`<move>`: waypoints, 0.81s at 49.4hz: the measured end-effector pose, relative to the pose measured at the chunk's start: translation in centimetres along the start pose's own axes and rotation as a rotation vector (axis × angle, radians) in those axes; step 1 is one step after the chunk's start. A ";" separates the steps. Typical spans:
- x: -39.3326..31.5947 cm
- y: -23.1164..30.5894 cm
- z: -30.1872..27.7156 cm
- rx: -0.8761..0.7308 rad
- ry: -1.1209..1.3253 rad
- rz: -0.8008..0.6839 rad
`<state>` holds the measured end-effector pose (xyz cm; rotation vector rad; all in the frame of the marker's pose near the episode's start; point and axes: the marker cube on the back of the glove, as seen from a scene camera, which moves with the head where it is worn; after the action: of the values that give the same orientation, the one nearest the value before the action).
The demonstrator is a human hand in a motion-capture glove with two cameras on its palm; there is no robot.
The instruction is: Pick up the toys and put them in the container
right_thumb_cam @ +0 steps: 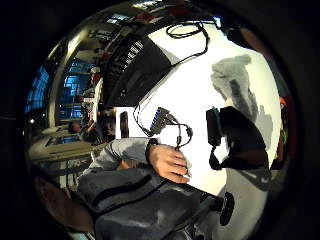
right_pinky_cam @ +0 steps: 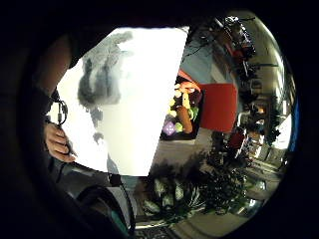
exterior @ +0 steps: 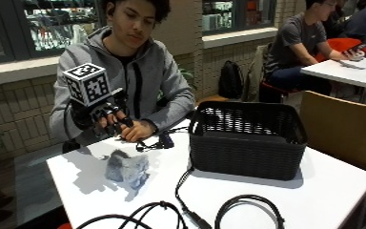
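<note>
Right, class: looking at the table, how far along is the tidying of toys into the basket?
Nothing looks done: the grey plush toy lies on the table, outside the black basket. The gloved right hand is raised near the toy, holding nothing. Left: grasp it and drop it in.

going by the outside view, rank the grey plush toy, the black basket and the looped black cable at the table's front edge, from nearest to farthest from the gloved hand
1. Grey plush toy, on the table just below the raised right hand.
2. Black basket, across the table to the side.
3. Looped black cable, at the table's front edge, past the toy.
</note>
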<state>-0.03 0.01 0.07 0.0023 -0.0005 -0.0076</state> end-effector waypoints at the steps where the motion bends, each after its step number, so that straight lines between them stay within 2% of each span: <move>1: 0.0 0.0 0.0 0.000 -0.001 0.001; 19: 0.7 -1.1 0.9 -0.014 -0.014 0.019; 32: 2.3 -5.9 4.2 -0.051 0.016 0.071; 40: 3.0 -8.8 7.9 -0.133 -0.039 0.116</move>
<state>2.89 -8.87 7.91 -0.1312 -0.0392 0.1080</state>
